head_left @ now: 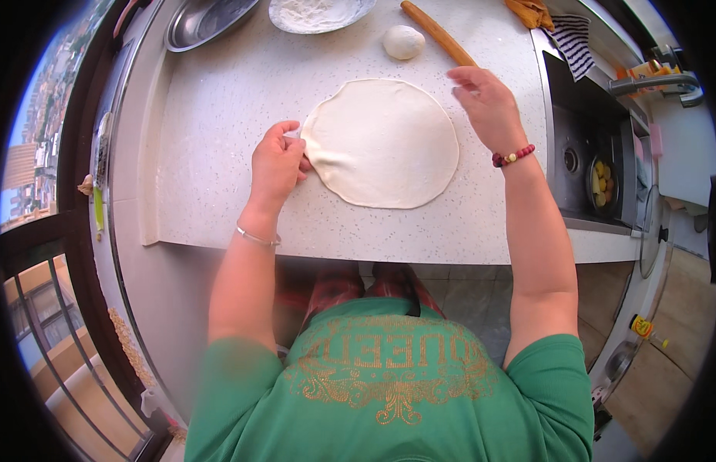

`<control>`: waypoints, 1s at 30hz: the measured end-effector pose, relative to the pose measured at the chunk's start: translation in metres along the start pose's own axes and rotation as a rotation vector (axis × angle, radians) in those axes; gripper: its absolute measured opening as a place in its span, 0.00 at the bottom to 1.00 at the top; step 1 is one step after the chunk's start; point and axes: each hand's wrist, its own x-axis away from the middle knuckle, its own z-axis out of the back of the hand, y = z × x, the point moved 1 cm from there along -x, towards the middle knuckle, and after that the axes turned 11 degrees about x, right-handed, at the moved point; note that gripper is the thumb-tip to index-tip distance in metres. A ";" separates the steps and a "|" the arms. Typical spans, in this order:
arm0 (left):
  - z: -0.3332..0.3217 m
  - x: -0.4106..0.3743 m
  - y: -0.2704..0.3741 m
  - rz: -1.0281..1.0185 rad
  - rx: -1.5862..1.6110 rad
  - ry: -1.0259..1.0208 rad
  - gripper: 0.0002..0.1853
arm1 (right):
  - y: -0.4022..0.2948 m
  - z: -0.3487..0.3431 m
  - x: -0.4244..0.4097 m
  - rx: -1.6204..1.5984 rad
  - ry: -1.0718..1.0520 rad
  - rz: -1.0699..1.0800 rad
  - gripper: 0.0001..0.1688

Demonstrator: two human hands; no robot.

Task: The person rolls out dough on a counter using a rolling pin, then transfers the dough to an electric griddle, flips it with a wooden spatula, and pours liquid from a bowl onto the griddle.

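A thin round sheet of rolled-out dough [386,144] lies flat on the speckled white countertop [219,190]. At its left edge my left hand [278,161] has thumb and fingers closed, and the dough puckers slightly there. My right hand [486,104] hovers beyond the sheet's upper right edge, fingers loosely bent and apart, with nothing seen in it. A wooden rolling pin [436,29] lies slanted above that hand, which overlaps its near end in the view; whether they touch is unclear. Left of the pin sits a smooth ball of dough [404,43].
At the back stand a bowl of flour [320,12] and a metal basin [207,23]. To the right is a dark sink [571,127] with a faucet [652,85] and a bowl of cut vegetables [603,182]. A striped cloth [573,43] hangs by the sink. A window frame [75,231] borders the left.
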 end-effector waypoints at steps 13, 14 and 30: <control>-0.033 0.081 -0.023 -0.856 -0.808 -0.231 0.24 | 0.049 0.008 0.024 0.431 0.184 -0.136 0.20; -0.024 0.083 -0.025 -0.896 -0.788 -0.200 0.24 | 0.047 0.014 0.035 0.338 0.224 -0.062 0.19; -0.018 0.054 -0.030 -0.742 -1.122 -0.100 0.46 | -0.006 -0.011 0.146 0.504 -0.075 0.214 0.37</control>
